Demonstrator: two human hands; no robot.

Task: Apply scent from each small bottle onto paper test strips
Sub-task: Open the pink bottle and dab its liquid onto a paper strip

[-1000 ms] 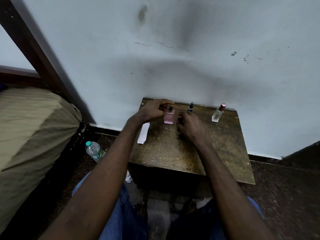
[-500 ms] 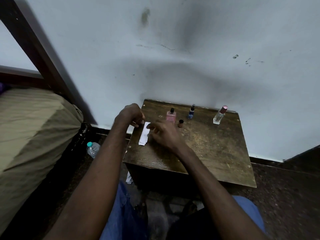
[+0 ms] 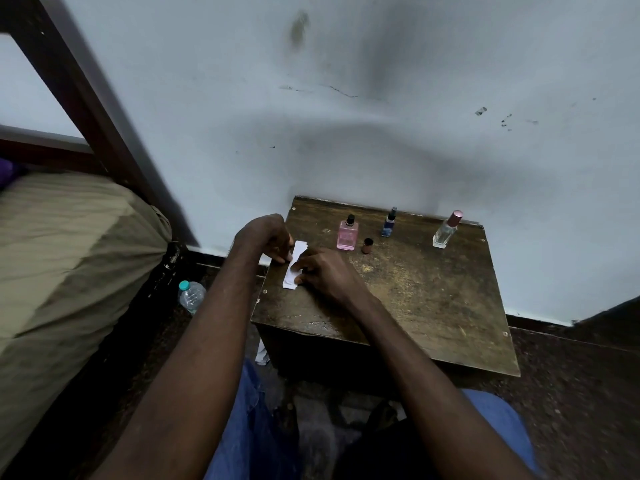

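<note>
Three small bottles stand along the back of the wooden table (image 3: 433, 299): a pink bottle (image 3: 346, 234) with its sprayer bare, a blue bottle (image 3: 389, 224), and a clear bottle (image 3: 446, 231) with a pink cap. A small brown cap (image 3: 367, 245) stands just right of the pink bottle. A stack of white paper strips (image 3: 298, 249) lies at the table's left edge. My left hand (image 3: 268, 237) pinches the stack's left side with curled fingertips. From the right, my right hand (image 3: 327, 271) pinches the strips, fingers on top and thumb at their near end.
A plastic water bottle (image 3: 190, 295) stands on the floor left of the table. A bed with an olive cover (image 3: 69, 254) and a dark wooden post (image 3: 79, 98) fill the left side. The wall runs close behind the table. A scrap of paper (image 3: 262, 355) lies below the table's left edge.
Both hands left the pink bottle and moved left to the paper strips. The brown cap now stands on the table beside the pink bottle.
</note>
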